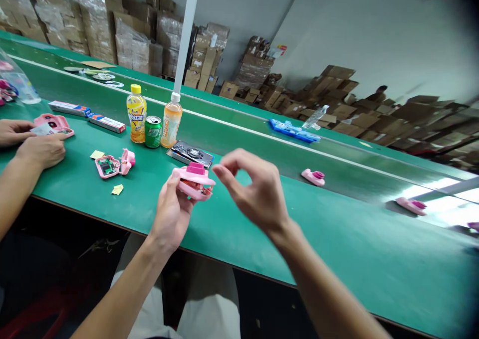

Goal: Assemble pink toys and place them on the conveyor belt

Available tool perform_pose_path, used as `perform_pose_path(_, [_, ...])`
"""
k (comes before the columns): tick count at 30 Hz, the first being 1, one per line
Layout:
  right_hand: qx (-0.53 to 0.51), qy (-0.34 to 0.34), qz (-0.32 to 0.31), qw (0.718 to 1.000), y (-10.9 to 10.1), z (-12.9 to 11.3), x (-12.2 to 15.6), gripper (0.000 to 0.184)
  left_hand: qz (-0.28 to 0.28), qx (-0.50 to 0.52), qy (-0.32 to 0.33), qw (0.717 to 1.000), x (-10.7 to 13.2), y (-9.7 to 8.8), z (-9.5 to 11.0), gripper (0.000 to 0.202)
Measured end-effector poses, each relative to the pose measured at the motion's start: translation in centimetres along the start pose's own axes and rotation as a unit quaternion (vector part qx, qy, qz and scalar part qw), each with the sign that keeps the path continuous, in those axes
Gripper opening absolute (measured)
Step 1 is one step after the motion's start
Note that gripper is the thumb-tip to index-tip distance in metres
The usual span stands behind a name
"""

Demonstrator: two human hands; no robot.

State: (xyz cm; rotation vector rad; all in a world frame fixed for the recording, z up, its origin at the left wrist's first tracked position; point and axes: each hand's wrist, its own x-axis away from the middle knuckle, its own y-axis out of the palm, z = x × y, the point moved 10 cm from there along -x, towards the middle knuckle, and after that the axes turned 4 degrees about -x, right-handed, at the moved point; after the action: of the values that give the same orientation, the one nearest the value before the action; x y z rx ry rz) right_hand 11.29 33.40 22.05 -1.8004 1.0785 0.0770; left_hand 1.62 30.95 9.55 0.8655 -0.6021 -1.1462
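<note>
My left hand (172, 210) is closed around a pink plastic toy housing (193, 180) with a darker pink knob on top, held above the near edge of the green table (337, 239). My right hand (254, 189) hovers just to the right of the housing, thumb and forefinger curled towards each other in a loose pinch; nothing shows between them. A second opened pink housing (112, 164) with a green circuit board inside lies on the table to the left. A phone (191, 154) lies flat behind the held toy.
Two drink bottles (136, 113) and a green can (153, 131) stand behind. A co-worker's hands (37, 144) at left work on another pink toy (54, 124). More pink toys (314, 177) and a blue part (294, 129) ride the belt. Cardboard boxes (337, 99) are stacked along the walls.
</note>
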Motion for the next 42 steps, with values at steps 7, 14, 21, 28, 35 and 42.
perform_pose_path(7, [0.123,0.011,0.107,0.986,2.3,-0.3,5.9,0.037,0.001,0.006,-0.044,0.999,0.2,-1.1,-1.8,0.040])
perform_pose_path(14, [-0.007,0.125,0.079,0.989,3.6,2.7,5.5,0.038,-0.036,0.004,-0.094,0.995,0.4,-0.7,-3.6,0.046])
perform_pose_path(21, [-0.080,0.217,0.079,0.970,4.6,4.6,6.2,0.048,-0.008,-0.023,-0.045,0.999,0.2,-0.7,-3.4,0.037])
perform_pose_path(28, [-0.219,0.300,0.107,0.922,6.4,6.7,7.1,0.053,0.027,-0.095,0.036,0.995,-0.1,-1.5,-3.0,0.047])
perform_pose_path(35, [-0.149,0.207,0.262,0.931,6.0,6.9,8.7,0.047,0.063,-0.075,0.059,0.993,-0.4,-2.4,-3.5,0.045])
perform_pose_path(42, [-0.271,0.254,0.229,0.900,6.9,8.6,9.5,0.045,0.023,-0.095,0.077,0.992,-0.1,-2.4,-3.9,0.037])
